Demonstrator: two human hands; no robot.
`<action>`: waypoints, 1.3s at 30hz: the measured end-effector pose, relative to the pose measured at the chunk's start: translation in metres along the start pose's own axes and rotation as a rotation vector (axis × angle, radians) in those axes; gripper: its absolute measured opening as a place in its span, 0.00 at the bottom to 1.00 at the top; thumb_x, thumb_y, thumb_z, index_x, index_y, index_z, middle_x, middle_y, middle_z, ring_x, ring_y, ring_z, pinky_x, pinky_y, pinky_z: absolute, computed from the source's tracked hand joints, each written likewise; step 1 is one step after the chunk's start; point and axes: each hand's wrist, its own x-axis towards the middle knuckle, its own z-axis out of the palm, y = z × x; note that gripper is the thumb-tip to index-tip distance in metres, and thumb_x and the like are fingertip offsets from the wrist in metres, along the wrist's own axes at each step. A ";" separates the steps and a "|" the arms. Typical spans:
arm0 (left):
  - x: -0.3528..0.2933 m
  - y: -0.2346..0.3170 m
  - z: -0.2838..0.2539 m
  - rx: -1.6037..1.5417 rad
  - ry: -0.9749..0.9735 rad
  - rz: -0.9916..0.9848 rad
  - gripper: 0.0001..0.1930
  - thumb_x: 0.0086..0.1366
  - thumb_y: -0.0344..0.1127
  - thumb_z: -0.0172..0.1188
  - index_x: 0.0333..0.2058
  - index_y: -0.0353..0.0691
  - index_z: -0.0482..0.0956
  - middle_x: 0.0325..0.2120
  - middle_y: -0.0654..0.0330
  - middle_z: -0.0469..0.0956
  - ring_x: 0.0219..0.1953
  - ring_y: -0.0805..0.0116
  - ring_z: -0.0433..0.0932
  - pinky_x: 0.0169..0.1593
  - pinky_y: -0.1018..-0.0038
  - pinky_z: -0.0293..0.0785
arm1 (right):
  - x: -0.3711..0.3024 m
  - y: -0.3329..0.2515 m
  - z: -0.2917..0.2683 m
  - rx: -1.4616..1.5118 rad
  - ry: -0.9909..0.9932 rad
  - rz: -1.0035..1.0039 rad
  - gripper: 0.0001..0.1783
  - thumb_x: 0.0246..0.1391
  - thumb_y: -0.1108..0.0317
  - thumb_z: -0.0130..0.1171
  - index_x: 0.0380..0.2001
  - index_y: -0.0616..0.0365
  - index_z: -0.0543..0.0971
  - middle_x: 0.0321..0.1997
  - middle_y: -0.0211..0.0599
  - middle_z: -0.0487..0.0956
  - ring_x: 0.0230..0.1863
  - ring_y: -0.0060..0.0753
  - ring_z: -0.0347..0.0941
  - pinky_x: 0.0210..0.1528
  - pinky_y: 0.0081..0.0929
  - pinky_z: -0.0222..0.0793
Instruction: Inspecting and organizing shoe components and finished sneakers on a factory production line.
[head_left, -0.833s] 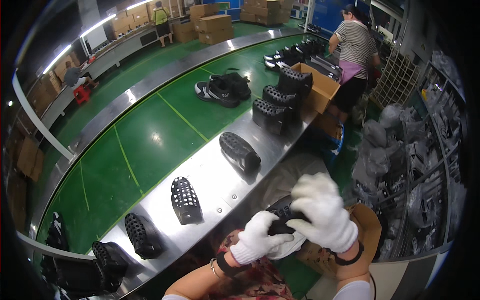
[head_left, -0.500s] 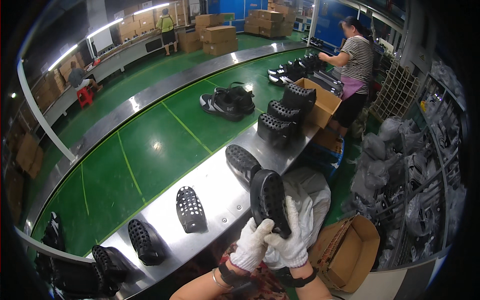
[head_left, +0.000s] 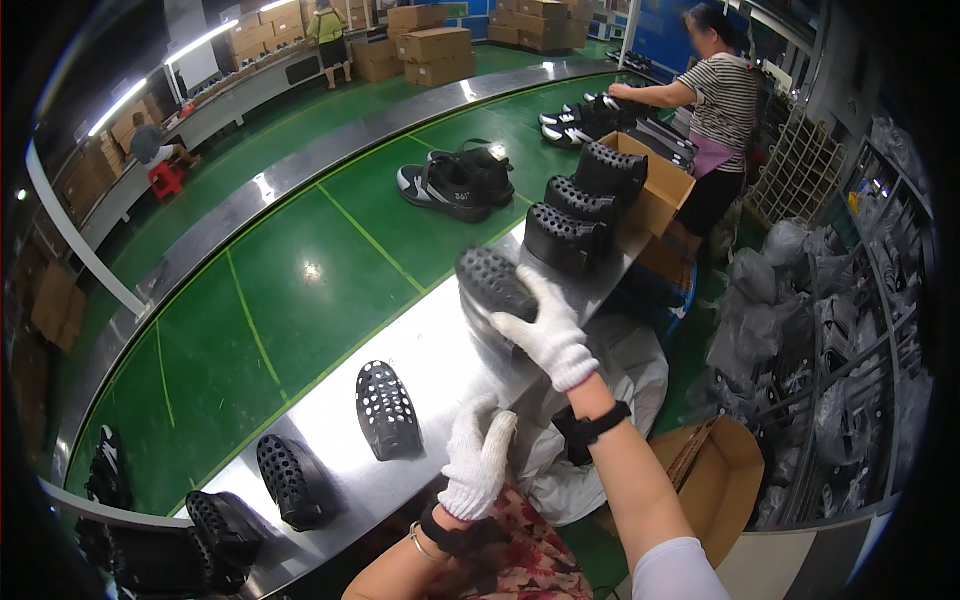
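I had the right hand (head_left: 548,335) gripping one shoe (head_left: 494,281), thumb and fingers apart around it, unreleased; left hand (head_left: 478,460) empty, thumb spread; other shoes (head_left: 388,410) already lined the bench (head_left: 335,430).

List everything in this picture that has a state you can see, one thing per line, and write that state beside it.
Left hand: gloved, open, holding nothing
Right hand: gloved, gripping
Black perforated piece: held by the right hand; whether it touches the bench is unclear
Cardboard box by the right forearm: open
Pair of black shoes: upright
Strip light: lit
Red stool: occupied
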 end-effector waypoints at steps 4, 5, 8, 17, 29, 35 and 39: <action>0.005 -0.010 0.000 0.074 0.044 0.049 0.21 0.71 0.36 0.65 0.57 0.30 0.76 0.47 0.48 0.81 0.48 0.59 0.81 0.55 0.65 0.78 | 0.003 0.006 0.018 -0.093 -0.023 0.167 0.46 0.44 0.47 0.77 0.65 0.56 0.75 0.68 0.55 0.73 0.70 0.56 0.68 0.73 0.45 0.63; 0.005 -0.011 0.001 0.066 0.041 0.020 0.21 0.70 0.36 0.65 0.57 0.30 0.76 0.47 0.48 0.81 0.48 0.60 0.81 0.55 0.65 0.78 | -0.001 0.007 0.013 -0.104 -0.019 0.135 0.47 0.44 0.45 0.77 0.65 0.56 0.74 0.67 0.55 0.73 0.69 0.57 0.69 0.73 0.45 0.63; 0.002 -0.015 0.004 0.100 -0.014 0.089 0.18 0.70 0.32 0.64 0.55 0.31 0.77 0.45 0.50 0.82 0.48 0.62 0.81 0.54 0.66 0.78 | -0.016 0.018 -0.020 -0.002 0.051 -0.016 0.43 0.50 0.48 0.76 0.64 0.58 0.75 0.67 0.54 0.75 0.68 0.51 0.71 0.70 0.42 0.67; 0.000 -0.074 0.047 0.602 -0.330 0.291 0.27 0.69 0.39 0.66 0.62 0.33 0.72 0.54 0.39 0.77 0.54 0.40 0.79 0.57 0.55 0.76 | -0.192 0.217 -0.088 -0.032 0.299 0.576 0.17 0.61 0.66 0.65 0.50 0.63 0.81 0.46 0.48 0.84 0.48 0.42 0.81 0.52 0.38 0.77; -0.011 -0.085 0.048 0.723 -0.395 0.486 0.24 0.73 0.37 0.63 0.62 0.30 0.72 0.57 0.38 0.76 0.58 0.38 0.76 0.62 0.56 0.74 | -0.244 0.379 0.036 -0.317 -0.188 1.134 0.27 0.63 0.58 0.53 0.64 0.53 0.75 0.67 0.58 0.76 0.67 0.61 0.72 0.68 0.49 0.71; -0.010 -0.084 0.038 0.727 -0.380 0.400 0.24 0.72 0.37 0.63 0.62 0.33 0.74 0.55 0.41 0.78 0.56 0.40 0.78 0.60 0.56 0.75 | -0.256 0.403 0.043 -0.241 0.105 1.207 0.23 0.68 0.61 0.48 0.61 0.55 0.79 0.68 0.56 0.75 0.72 0.56 0.68 0.70 0.44 0.68; -0.009 -0.081 0.040 0.700 -0.392 0.384 0.22 0.72 0.37 0.63 0.61 0.34 0.75 0.56 0.42 0.78 0.57 0.42 0.78 0.61 0.57 0.75 | -0.265 0.366 0.012 -0.465 0.020 0.940 0.16 0.62 0.62 0.56 0.48 0.57 0.83 0.53 0.53 0.83 0.55 0.61 0.79 0.55 0.49 0.75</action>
